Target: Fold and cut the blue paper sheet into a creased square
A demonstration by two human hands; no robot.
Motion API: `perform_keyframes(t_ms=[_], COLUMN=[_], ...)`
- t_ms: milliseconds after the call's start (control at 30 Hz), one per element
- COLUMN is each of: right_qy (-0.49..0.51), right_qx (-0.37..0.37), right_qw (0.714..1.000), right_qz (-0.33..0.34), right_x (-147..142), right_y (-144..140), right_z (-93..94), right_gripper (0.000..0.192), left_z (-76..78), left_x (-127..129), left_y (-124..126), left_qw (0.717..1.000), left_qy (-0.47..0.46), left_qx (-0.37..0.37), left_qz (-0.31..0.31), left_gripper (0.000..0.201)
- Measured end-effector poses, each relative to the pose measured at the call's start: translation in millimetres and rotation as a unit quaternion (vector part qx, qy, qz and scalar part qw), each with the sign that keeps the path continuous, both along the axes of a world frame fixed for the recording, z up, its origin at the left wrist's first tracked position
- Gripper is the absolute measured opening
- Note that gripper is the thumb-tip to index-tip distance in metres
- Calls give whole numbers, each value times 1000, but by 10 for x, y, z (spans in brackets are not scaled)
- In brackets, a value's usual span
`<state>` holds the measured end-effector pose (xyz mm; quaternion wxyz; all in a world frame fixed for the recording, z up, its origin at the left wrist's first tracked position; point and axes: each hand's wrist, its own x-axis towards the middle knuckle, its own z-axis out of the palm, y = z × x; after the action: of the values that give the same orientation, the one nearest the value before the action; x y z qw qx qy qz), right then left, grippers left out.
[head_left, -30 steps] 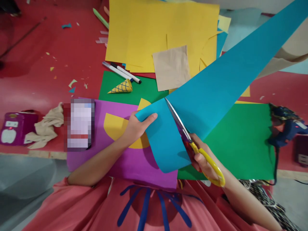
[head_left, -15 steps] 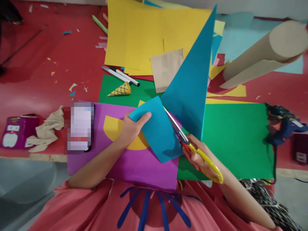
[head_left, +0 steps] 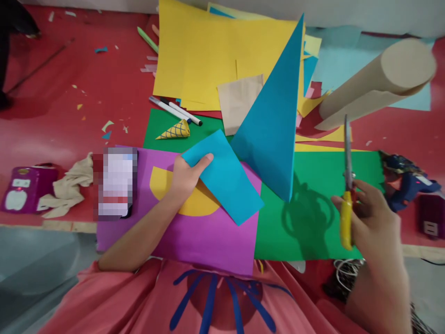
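Note:
My left hand [head_left: 186,178] pinches the upper left corner of a blue paper rectangle [head_left: 232,181], thumb on top. The rectangle is tilted over a purple sheet [head_left: 215,246] and partly covers a yellow rounded paper piece [head_left: 194,204]. To its right stands a large blue paper triangle [head_left: 274,120], apart from the rectangle along most of its edge. Over the green sheet [head_left: 274,236], my right hand [head_left: 371,218] is closed around scissors [head_left: 347,185] with yellow and red handles. The scissor blades look closed and point away from me.
A small yellow paper cone [head_left: 175,130] lies near two pens [head_left: 181,111]. Behind are yellow sheets [head_left: 198,51] and a brown paper piece [head_left: 236,95]. A beige paper roll [head_left: 368,83] and a glue gun [head_left: 413,185] are at right; a phone [head_left: 116,183] and cloth [head_left: 71,185] at left.
My right hand has carried the scissors away to the right, and the blades have closed. The blue rectangle has come apart from the triangle and shifted slightly up and left with my left hand.

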<state>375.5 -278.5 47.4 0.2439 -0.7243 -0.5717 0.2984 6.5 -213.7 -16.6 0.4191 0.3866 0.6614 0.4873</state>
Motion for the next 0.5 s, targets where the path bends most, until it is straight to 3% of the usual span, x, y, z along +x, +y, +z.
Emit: perform_keyframes(t_ms=[100, 233, 400, 500], right_qy=[-161, -208, -335, -284], right_qx=[18, 35, 117, 192], right_qw=[985, 978, 934, 939], right_qz=[-52, -9, 46, 21], right_x=[23, 83, 87, -82], right_y=[84, 172, 219, 244], right_z=[-253, -412, -225, -72], right_gripper=[49, 54, 35, 31], left_z=[30, 36, -20, -33], left_x=[2, -14, -51, -44], left_y=[5, 44, 110, 97], left_qw=[1000, 997, 967, 940], left_qy=[24, 50, 96, 137], left_qx=[16, 65, 234, 308], left_qz=[1, 1, -19, -40], left_gripper=[29, 34, 51, 48])
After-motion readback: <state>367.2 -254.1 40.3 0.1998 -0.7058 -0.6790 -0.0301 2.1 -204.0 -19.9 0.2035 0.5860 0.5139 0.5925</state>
